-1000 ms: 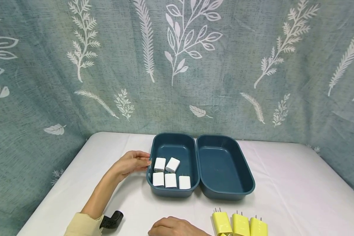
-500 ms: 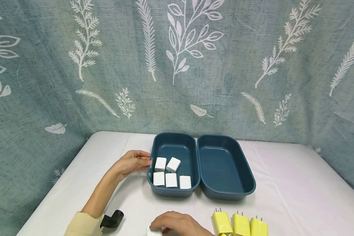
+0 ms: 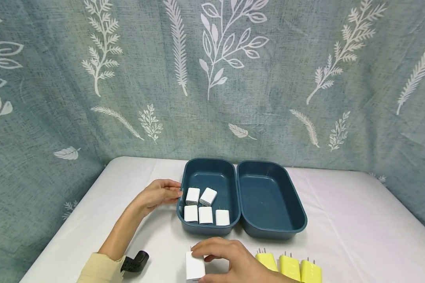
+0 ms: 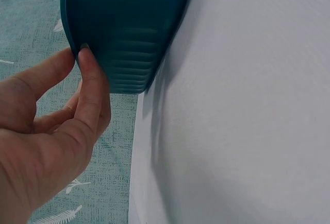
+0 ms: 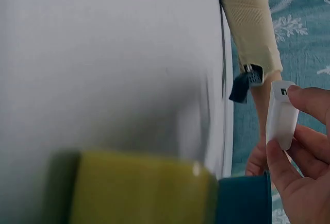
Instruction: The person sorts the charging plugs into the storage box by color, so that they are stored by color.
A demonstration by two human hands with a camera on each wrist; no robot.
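Our left hand [image 3: 158, 195] pinches the left wall of the left box [image 3: 212, 181] at its rim, thumb and fingers on either side of it. Our right hand [image 3: 239, 261] is nearer to us, pinching a white plug [image 3: 195, 268] between thumb and fingertips. We have that plug on the near side of the left box, well apart from it, with its prongs pointing to the far side. Our right wrist view shows a small port on one end of it.

Inside the left box we see five white plugs [image 3: 205, 215], grouped towards its near side: two in a far row, the right one of them turned askew, and three in a nearer row. Just to the right stands the right box [image 3: 267, 200], of the same dark blue.

Near and to the right, three yellow plugs [image 3: 289, 268] lie side by side, prongs to the far side, the leftmost partly hidden by our right hand. Under everything we have a white cloth [image 3: 343, 224], with a leaf-patterned curtain [image 3: 134, 86] at the far side. Our left sleeve [image 3: 102, 269] is pale yellow, and a black device [image 3: 135, 262] sits at its cuff.
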